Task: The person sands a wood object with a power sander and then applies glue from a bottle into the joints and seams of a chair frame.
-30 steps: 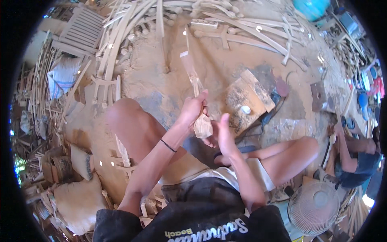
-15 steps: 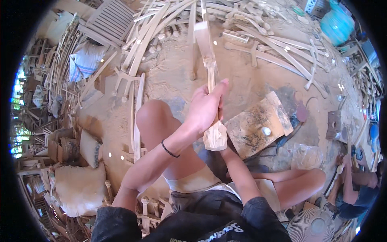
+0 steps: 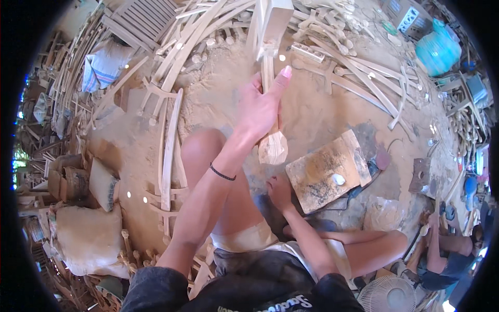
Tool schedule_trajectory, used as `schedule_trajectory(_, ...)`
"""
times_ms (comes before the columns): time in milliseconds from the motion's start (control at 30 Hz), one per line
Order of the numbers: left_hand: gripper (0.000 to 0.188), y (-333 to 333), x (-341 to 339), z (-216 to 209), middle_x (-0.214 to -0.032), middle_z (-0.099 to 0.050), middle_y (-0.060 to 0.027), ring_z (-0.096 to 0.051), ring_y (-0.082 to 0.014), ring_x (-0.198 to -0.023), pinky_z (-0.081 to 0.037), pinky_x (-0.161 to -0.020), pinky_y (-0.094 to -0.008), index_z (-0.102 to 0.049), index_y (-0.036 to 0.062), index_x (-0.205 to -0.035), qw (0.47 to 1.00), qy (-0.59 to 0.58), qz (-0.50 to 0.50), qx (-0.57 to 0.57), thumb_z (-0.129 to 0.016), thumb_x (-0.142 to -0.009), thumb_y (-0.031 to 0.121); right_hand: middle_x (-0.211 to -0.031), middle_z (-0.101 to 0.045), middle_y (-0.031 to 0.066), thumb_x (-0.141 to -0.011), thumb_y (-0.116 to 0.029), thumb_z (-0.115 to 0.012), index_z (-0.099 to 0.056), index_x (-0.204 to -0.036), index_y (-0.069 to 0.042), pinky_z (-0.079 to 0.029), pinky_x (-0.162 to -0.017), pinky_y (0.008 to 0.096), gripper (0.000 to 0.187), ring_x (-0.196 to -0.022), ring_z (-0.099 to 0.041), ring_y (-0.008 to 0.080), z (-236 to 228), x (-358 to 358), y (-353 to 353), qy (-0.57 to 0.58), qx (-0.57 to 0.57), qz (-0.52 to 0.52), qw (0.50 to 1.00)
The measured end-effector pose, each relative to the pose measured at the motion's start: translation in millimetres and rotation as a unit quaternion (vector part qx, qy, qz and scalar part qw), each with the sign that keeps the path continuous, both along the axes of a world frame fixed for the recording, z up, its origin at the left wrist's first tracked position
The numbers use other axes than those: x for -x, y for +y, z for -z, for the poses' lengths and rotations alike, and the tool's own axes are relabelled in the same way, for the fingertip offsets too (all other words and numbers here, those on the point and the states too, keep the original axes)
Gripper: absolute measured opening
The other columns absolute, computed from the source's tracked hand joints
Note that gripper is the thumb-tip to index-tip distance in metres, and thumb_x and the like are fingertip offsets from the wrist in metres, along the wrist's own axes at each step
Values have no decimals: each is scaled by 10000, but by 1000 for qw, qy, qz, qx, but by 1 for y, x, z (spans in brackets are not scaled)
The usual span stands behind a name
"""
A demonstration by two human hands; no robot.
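Note:
My left hand (image 3: 258, 111) is wrapped round the slim neck of a carved wooden piece (image 3: 273, 147), lifted above the floor. Its near end is a faceted knob, and a thicker squared block extends from the other end toward the top of the view. Lower down, my right hand (image 3: 279, 191) is beside the left edge of a worn, dark-stained wooden board (image 3: 317, 179). Its fingers are loosely bent and partly visible, with nothing seen in them. A small white round thing (image 3: 338, 179) lies on the board.
Curved wooden lengths (image 3: 171, 151) lie left of my knee, and more wooden parts (image 3: 358, 93) lie at the far right. A stuffed sack (image 3: 88, 239) sits at the left. A fan (image 3: 388, 295) stands at lower right, near another person's leg (image 3: 439, 244).
My left hand has raised the wooden piece and carried it farther away; its block end now looks broader. My right hand, earlier hidden behind the knob, now shows beside the board.

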State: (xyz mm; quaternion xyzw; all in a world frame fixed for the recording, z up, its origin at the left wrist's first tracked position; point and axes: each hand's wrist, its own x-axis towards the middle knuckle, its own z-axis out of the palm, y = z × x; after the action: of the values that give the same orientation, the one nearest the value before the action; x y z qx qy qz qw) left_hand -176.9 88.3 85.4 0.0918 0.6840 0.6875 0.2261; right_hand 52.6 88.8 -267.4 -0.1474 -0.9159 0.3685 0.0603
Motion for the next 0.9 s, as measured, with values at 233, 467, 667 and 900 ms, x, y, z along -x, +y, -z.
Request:
schedule_trajectory(233, 494, -7, -2, -4, -548, -471, 10, -464, -106, -385, -361, -360, -281, -653, 7, -962, 996, 20, -39, -75, -659, -1036, 496, -937, -679, 119, -872, -22, -785, -761, -964, -12, -529, -797, 380, 95, -874, -665, 294, -252, 35, 40, 224, 121, 240, 937)
schedule_trajectory(467, 468, -3, -4, 5, -554, -497, -2, -477, -117, -383, -360, -354, -286, -644, 7, -944, 995, 50, -46, -77, -677, -1031, 466, -952, -676, 51, -854, -67, -823, -789, -985, -73, -452, -770, 365, 136, -852, -643, 243, -339, 73, 49, 354, -18, 159, 921)
schedule_trajectory(667, 459, 0, -9, 1, -554, -501, -1, -475, -111, -388, -373, -363, -284, -637, 12, -924, 994, 58, -52, -79, -680, -1029, 458, -1120, -676, 50, -922, -126, -737, -757, -1212, -98, -420, -820, 397, 292, -967, -637, 242, -336, 62, 40, 286, -169, 110, 937)
schedule_trajectory(900, 443, 7, -10, 5, -531, -498, 3, -468, -105, -388, -376, -367, -280, -641, 27, -920, 992, 64, -63, -85, -686, -1026, 454, -1374, -652, 66, -955, -227, -671, -695, -1381, -77, -409, -1022, 431, 452, -1207, -590, 257, -329, 34, 22, 225, -250, 102, 936)
